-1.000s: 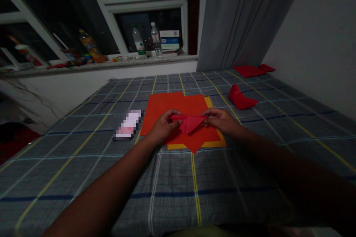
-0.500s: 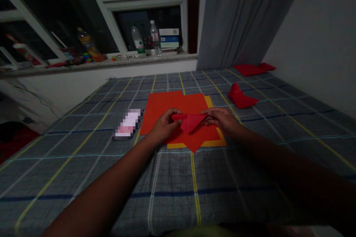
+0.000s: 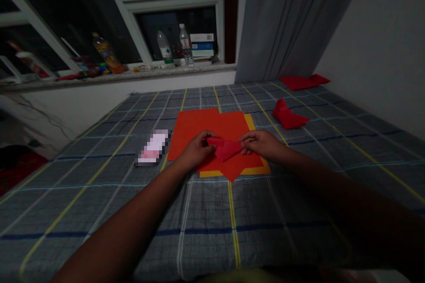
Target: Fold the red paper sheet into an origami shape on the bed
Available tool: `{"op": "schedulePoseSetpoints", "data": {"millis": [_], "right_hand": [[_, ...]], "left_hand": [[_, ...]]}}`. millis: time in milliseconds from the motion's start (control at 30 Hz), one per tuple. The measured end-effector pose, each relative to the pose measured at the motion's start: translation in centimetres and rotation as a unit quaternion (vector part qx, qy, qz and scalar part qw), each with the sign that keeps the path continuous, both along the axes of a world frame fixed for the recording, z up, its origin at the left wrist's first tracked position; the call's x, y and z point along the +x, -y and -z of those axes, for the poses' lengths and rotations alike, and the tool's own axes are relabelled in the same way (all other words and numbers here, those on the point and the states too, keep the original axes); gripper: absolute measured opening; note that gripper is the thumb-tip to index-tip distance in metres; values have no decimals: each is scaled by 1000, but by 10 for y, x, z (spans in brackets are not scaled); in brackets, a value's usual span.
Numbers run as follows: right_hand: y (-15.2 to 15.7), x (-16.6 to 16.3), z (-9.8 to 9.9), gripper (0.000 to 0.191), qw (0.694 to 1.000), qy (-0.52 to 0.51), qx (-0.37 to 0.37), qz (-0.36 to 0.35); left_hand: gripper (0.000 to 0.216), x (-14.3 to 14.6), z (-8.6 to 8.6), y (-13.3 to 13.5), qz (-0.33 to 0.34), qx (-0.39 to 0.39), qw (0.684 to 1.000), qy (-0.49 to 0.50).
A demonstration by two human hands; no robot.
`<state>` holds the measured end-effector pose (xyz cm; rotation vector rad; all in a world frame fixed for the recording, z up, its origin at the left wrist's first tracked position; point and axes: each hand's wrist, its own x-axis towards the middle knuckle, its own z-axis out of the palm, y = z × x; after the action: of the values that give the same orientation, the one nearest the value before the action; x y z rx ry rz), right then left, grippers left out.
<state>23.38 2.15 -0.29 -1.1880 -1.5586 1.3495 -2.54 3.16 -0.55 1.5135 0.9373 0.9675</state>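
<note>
Between my hands is a small folded red paper [image 3: 226, 149], with a crease down its middle. My left hand [image 3: 198, 148] pinches its left end, thumb in front and fingers behind. At its right corner, the thumb and fingers of my right hand [image 3: 260, 143] are closed on the paper. Beneath lie orange-red sheets [image 3: 195, 126], with a yellow sheet [image 3: 249, 121] showing at the edges. A pointed corner of red-orange paper sticks out toward me below the folded piece.
A phone [image 3: 153, 147] with a blurred screen lies left of the sheets on the checked cloth [image 3: 133, 199]. Right of them sits a folded red paper shape [image 3: 288, 116]. More red paper [image 3: 299, 82] lies near the wall. Bottles [image 3: 165, 48] and books [image 3: 202, 46] stand on the windowsill.
The folded paper's right end has come down and its shape has narrowed there. My right hand has shifted slightly inward and closed more on that corner. My left hand has barely moved.
</note>
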Motion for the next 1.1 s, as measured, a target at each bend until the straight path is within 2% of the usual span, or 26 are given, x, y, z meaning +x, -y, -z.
{"op": "schedulePoseSetpoints", "data": {"millis": [133, 200, 267, 333, 400, 433, 500, 600, 733, 933, 1100], "right_hand": [[2, 0, -1, 18, 999, 40, 1, -20], [5, 0, -2, 17, 996, 80, 30, -30], [8, -1, -4, 14, 984, 136, 113, -24], [11, -1, -7, 12, 948, 195, 253, -2], [14, -1, -10, 11, 883, 251, 397, 17], [14, 0, -11, 11, 847, 283, 449, 20], [15, 0, -12, 13, 789, 351, 504, 17], [14, -2, -9, 15, 747, 424, 512, 8], [12, -7, -3, 14, 735, 448, 508, -9], [18, -14, -5, 13, 728, 474, 494, -18], [26, -25, -8, 17, 701, 494, 514, -31]], "left_hand": [[29, -1, 4, -4, 12, 38, 999, -26], [25, -2, 1, -3, -2, 114, 992, -55], [22, -3, -6, 1, -30, 238, 965, -106], [21, -5, -14, 5, -34, 359, 917, -168], [22, -7, -21, 7, -17, 427, 877, -218], [22, -8, -23, 8, -7, 449, 858, -251], [20, -9, -24, 7, 14, 475, 817, -326], [25, -7, -21, 7, 32, 483, 769, -418], [25, 2, -17, 9, 36, 476, 741, -472], [14, 8, -13, 8, 34, 494, 733, -467], [14, 13, -10, 11, 36, 521, 728, -444]]}}
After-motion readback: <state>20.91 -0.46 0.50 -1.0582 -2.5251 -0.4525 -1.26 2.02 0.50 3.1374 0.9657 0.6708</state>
